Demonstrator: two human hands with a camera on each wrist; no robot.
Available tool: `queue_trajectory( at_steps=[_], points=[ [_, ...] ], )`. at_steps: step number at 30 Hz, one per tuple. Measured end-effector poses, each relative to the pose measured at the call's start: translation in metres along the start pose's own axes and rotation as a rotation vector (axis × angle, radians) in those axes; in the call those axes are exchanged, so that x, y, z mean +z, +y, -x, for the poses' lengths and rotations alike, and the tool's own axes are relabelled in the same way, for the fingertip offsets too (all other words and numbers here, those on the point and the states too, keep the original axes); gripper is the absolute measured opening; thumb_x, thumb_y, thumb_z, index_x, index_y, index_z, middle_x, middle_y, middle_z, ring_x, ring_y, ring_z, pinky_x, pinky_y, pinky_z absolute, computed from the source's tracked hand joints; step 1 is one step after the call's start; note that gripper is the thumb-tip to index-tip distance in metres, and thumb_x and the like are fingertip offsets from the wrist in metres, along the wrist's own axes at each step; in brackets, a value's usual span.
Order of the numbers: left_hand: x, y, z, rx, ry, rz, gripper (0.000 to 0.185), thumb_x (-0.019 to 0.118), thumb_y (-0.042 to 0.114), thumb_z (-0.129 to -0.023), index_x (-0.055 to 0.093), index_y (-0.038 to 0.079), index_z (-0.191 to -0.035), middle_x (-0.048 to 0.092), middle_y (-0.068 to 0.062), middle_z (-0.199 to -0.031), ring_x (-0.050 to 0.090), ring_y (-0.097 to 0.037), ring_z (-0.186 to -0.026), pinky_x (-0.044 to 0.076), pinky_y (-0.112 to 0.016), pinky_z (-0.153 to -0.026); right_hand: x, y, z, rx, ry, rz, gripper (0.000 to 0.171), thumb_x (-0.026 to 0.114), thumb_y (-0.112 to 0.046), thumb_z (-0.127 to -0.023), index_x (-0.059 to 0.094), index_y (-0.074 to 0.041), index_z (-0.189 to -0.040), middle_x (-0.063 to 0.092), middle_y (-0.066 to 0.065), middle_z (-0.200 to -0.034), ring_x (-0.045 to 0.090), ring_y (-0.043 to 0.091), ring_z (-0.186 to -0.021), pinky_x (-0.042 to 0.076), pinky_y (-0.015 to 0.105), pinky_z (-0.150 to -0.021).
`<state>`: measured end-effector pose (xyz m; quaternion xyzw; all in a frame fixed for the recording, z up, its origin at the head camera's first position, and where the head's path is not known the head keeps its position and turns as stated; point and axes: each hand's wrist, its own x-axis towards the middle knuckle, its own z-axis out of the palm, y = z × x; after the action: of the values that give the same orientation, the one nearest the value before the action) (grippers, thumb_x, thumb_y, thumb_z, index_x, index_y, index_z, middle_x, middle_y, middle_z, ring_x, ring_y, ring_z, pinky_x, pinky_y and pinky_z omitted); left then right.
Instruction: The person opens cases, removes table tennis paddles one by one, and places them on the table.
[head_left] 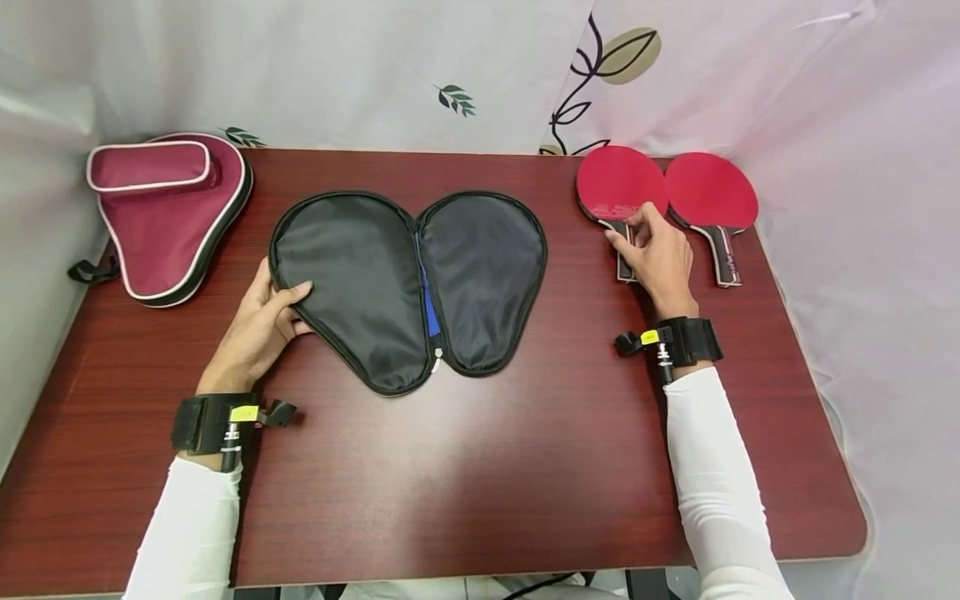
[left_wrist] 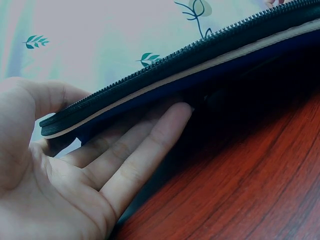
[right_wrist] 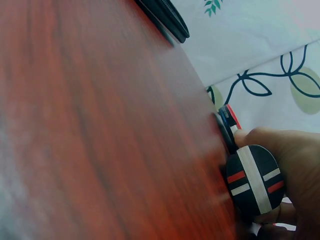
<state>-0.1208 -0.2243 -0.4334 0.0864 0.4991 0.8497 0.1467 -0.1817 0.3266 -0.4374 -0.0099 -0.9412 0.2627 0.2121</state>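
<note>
A black-lined table tennis bat case (head_left: 352, 283) lies unzipped and spread in two halves at the middle of the table. My left hand (head_left: 255, 337) holds its left edge, thumb on the lining and the other fingers underneath. In the left wrist view that zippered edge (left_wrist: 150, 75) is tilted up off the wood over my fingers (left_wrist: 142, 167). At the back right, my right hand (head_left: 663, 257) pinches the handle of a red table tennis bat (head_left: 621, 179). The right wrist view shows the striped butt of the handle (right_wrist: 255, 180) against the hand.
A second red bat (head_left: 711, 193) lies just right of the first, their blades side by side. A closed maroon bat case (head_left: 168, 221) with white piping sits at the back left. Behind the brown table (head_left: 517, 467) hangs a white patterned curtain (head_left: 337, 75).
</note>
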Motion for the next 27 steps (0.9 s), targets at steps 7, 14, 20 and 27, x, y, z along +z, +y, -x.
queue_trajectory(
  at_steps=[7,14,20,27],
  points=[
    [-0.002,-0.002,0.001,-0.003,0.006,0.004,0.058,0.044,-0.005,-0.105,0.028,0.015,-0.156,0.054,-0.014,-0.133,0.073,-0.026,-0.094,0.061,-0.042,-0.069,-0.005,-0.002,-0.001,0.024,0.006,0.019,0.040,0.073,-0.051,-0.090,0.073,-0.014,-0.103,0.061,0.007,-0.075,0.052,0.018,-0.069,0.035,0.037,-0.058],
    [-0.002,-0.002,0.000,0.000,-0.001,0.015,0.057,0.043,-0.006,-0.105,0.028,0.015,-0.156,0.056,-0.014,-0.131,0.073,-0.027,-0.092,0.061,-0.042,-0.068,-0.009,0.000,-0.006,0.003,0.074,-0.004,0.047,0.077,-0.049,-0.087,0.075,-0.014,-0.117,0.060,0.018,-0.109,0.052,0.035,-0.106,0.039,0.046,-0.087],
    [-0.002,-0.001,-0.001,0.002,-0.008,0.018,0.058,0.041,-0.007,-0.105,0.027,0.016,-0.157,0.054,-0.015,-0.133,0.073,-0.028,-0.093,0.061,-0.044,-0.069,-0.010,-0.001,-0.009,-0.020,0.039,-0.061,0.074,0.079,-0.045,-0.084,0.053,-0.020,-0.148,0.038,0.009,-0.158,0.021,0.020,-0.151,0.016,0.046,-0.119],
    [-0.001,0.000,-0.001,-0.010,0.005,-0.014,0.058,0.043,-0.004,-0.105,0.028,0.017,-0.157,0.054,-0.014,-0.133,0.072,-0.026,-0.094,0.061,-0.042,-0.068,-0.008,-0.003,-0.007,-0.049,-0.108,-0.049,0.094,0.076,-0.048,-0.085,0.026,-0.029,-0.162,0.008,0.000,-0.170,-0.009,0.013,-0.155,-0.007,0.046,-0.123]
  ],
)
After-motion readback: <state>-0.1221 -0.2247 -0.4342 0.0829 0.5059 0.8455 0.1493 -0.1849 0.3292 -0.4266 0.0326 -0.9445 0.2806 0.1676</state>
